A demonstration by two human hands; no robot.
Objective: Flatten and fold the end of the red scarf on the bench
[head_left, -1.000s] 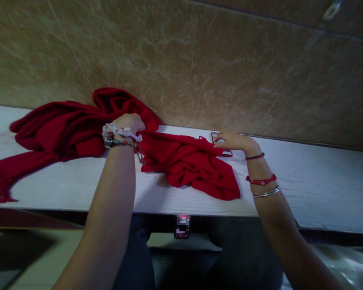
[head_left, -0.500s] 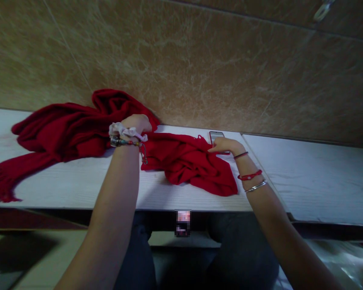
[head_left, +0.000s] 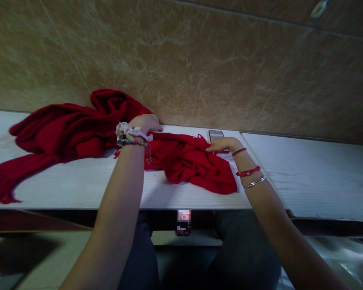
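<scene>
A long red scarf (head_left: 187,161) with fringed ends lies bunched along the white table, its larger heap on the left near the wall. My left hand (head_left: 147,123) is over the scarf's middle, where the two bunched parts meet. Its fingers reach to the right, partly hidden behind the back of the hand, and appear stretched out rather than wrapped round cloth. At the right part's upper edge, my right hand (head_left: 222,143) pinches the red fabric between thumb and fingers. A phone (head_left: 216,135) lies just behind that hand, partly covered by it.
The white table (head_left: 305,177) runs along a brown marbled wall (head_left: 199,72), with a seam right of my right hand. A small light-coloured fitting (head_left: 319,9) is on the wall at top right. My legs (head_left: 245,249) are below the table's front edge.
My left hand has slid a little to the right across the scarf, uncovering some red fringe at its left. The right hand keeps its pinch almost in place.
</scene>
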